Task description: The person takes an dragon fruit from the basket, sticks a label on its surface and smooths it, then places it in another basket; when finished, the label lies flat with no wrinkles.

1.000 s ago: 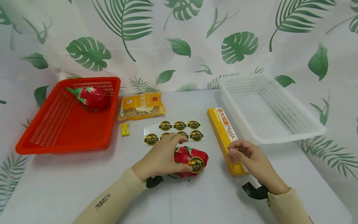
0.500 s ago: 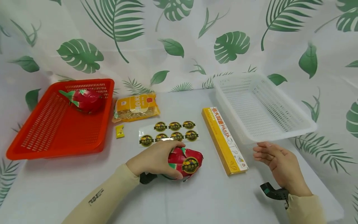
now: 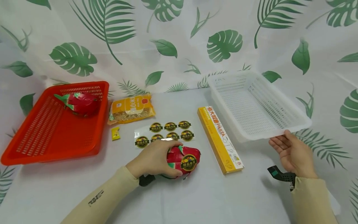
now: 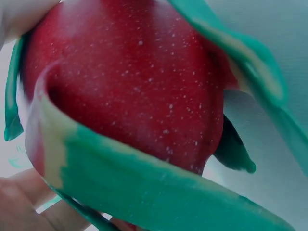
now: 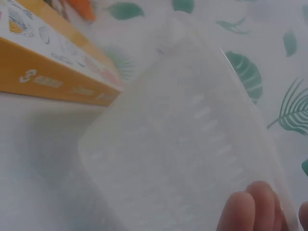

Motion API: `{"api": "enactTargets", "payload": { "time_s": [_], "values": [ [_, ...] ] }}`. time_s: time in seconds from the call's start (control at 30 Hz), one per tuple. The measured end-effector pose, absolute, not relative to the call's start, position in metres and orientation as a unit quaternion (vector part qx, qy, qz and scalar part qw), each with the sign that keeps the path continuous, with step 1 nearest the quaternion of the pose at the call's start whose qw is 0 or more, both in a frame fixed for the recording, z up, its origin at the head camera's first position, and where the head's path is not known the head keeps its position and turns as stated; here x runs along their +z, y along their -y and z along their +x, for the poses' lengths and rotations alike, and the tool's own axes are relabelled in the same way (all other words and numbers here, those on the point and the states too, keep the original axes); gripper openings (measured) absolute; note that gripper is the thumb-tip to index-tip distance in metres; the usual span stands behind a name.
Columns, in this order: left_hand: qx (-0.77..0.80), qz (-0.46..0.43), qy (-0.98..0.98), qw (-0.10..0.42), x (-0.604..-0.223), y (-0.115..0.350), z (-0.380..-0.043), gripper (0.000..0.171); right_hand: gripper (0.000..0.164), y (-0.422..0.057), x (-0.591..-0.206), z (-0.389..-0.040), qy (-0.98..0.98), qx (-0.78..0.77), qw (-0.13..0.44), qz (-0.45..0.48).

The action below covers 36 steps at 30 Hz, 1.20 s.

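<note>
My left hand (image 3: pixel 155 158) holds a red dragon fruit (image 3: pixel 183 155) with green-tipped scales, its thumb on the near side and its fingers over the far side. A round black-and-gold sticker (image 3: pixel 188 162) is on the fruit's right side. Filling the left wrist view is the red skin of the dragon fruit (image 4: pixel 139 82). At the right, my right hand (image 3: pixel 297 155) grips the near rim of a white plastic basket (image 3: pixel 253 137), thumb at the rim and fingers below it. The right wrist view has fingertips against the outer wall of the basket (image 5: pixel 163 139).
A yellow PASTA box (image 3: pixel 219 140) lies left of the white basket. Behind the left hand is a sheet of stickers (image 3: pixel 165 132). Farther left are a small yellow packet (image 3: pixel 115 133), an orange grain bag (image 3: pixel 131 109) and a red basket (image 3: pixel 64 137) containing another dragon fruit (image 3: pixel 82 104).
My right hand has moved right from over the pasta box to the white basket's near rim and taken hold of it. The left hand stays on the dragon fruit. The head view has shifted slightly.
</note>
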<state>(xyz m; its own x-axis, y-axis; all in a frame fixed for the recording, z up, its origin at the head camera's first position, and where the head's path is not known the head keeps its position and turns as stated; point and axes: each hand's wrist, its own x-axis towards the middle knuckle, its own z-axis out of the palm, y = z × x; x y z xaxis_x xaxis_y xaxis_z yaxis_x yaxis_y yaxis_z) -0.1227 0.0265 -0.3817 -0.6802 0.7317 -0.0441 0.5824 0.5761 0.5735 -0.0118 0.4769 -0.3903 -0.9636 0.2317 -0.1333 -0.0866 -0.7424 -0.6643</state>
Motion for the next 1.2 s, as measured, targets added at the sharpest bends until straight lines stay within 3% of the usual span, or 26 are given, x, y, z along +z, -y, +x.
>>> {"api": "enactTargets", "payload": {
  "time_s": [0.37,0.63,1.2],
  "values": [
    [0.279,0.346,-0.888,0.117,-0.361,-0.061,-0.135,0.088,0.023,-0.48,-0.387,-0.015,0.363,0.913,0.132,-0.131],
    [0.332,0.309,-0.882,0.128,-0.343,-0.11,-0.167,0.086,0.02,-0.478,-0.384,-0.013,0.387,0.901,0.134,-0.144],
    [0.358,0.319,-0.875,0.064,-0.304,-0.211,-0.217,0.073,0.02,-0.48,-0.38,-0.012,0.405,0.887,0.129,-0.18]
  ]
}}
